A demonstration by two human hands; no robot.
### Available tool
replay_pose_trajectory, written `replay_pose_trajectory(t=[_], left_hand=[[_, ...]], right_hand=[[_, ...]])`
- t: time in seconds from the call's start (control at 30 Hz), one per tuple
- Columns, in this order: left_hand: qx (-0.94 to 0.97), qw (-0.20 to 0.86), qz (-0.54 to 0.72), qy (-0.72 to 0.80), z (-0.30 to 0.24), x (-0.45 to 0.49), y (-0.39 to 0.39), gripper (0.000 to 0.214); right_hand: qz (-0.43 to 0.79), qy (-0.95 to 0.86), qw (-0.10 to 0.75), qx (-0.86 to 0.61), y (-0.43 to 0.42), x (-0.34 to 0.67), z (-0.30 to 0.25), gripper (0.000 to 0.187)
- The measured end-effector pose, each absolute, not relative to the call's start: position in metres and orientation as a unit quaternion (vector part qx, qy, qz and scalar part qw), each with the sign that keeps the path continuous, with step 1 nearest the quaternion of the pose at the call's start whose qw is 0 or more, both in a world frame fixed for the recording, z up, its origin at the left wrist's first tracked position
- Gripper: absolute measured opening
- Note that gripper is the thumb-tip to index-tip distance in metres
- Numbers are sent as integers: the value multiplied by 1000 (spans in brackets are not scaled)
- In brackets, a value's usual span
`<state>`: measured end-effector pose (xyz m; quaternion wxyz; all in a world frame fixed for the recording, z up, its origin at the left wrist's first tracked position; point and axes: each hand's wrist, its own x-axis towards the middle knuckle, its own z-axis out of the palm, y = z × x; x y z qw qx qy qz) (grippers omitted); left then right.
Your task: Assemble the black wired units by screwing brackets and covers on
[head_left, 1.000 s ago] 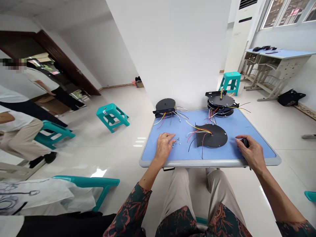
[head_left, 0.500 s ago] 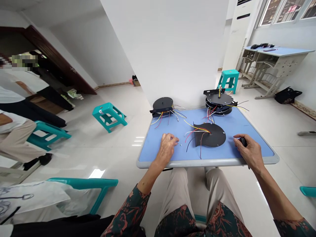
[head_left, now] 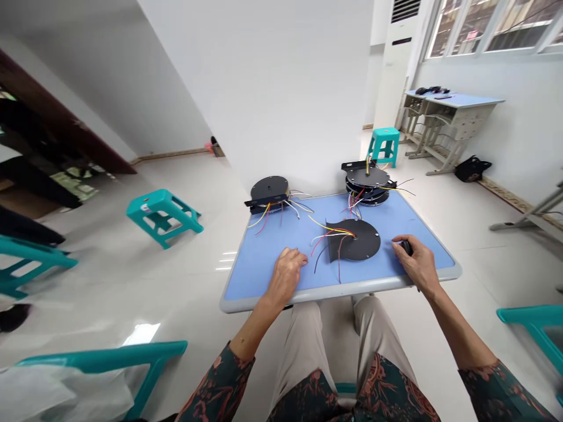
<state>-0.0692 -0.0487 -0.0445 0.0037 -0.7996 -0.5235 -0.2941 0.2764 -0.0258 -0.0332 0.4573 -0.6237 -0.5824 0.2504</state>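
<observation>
A flat black round housing [head_left: 363,249] with one square-cut end lies on the blue tabletop. Red, yellow, white and black wires [head_left: 331,230] come out of its centre and spread leftward. To its left, my left hand [head_left: 285,274] rests on the table with fingers curled together; whatever they hold is hidden. On the other side of the housing, my right hand [head_left: 420,264] is closed around a black-handled tool [head_left: 407,248], mostly covered by the fingers. A similar wired black housing [head_left: 269,189] sits at the back left corner, and a stack of black housings [head_left: 368,177] at the back right.
The small blue table [head_left: 259,275] has a grey raised rim and stands against a white pillar [head_left: 281,105]. Teal stools stand at left [head_left: 163,214], behind the table [head_left: 384,145] and at right [head_left: 534,319]. Another desk [head_left: 460,101] is by the window.
The view has turned rightward, so everything appears further left. Small light pieces beside my left fingertips no longer show, and those fingers are more closed. My right hand still grips the black-handled tool.
</observation>
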Motion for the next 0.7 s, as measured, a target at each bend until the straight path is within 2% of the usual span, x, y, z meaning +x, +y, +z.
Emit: replay_pose_trajectory(t=[0.13, 0.23, 0.33, 0.43, 0.5, 0.57, 0.7], left_hand=[[-760, -30, -391, -518, -34, -59, -63, 25], [-707, -111, -463, -523, -22, -47, -76, 21], [-616, -305, -486, -540, -11, -42, -78, 15], [-475, -512, -488, -523, -1, -45, -70, 19], [-399, -594, -484, -504, 7, -47, -69, 23], [-390, -621, -477, -485, 18, -44, -76, 19], [-509, -648, -383, -418, 41, -23, -103, 6]], right_hand=[[248, -596, 445, -621, -27, 274, -29, 36], [249, -596, 429, -631, -27, 272, -27, 35], [256, -601, 411, -636, -25, 272, -26, 34], [265, -603, 397, -639, -24, 272, -26, 33], [267, -600, 394, -643, -24, 271, -27, 33], [268, -598, 389, -648, -24, 271, -29, 33], [263, -601, 382, -651, -20, 272, -27, 35]])
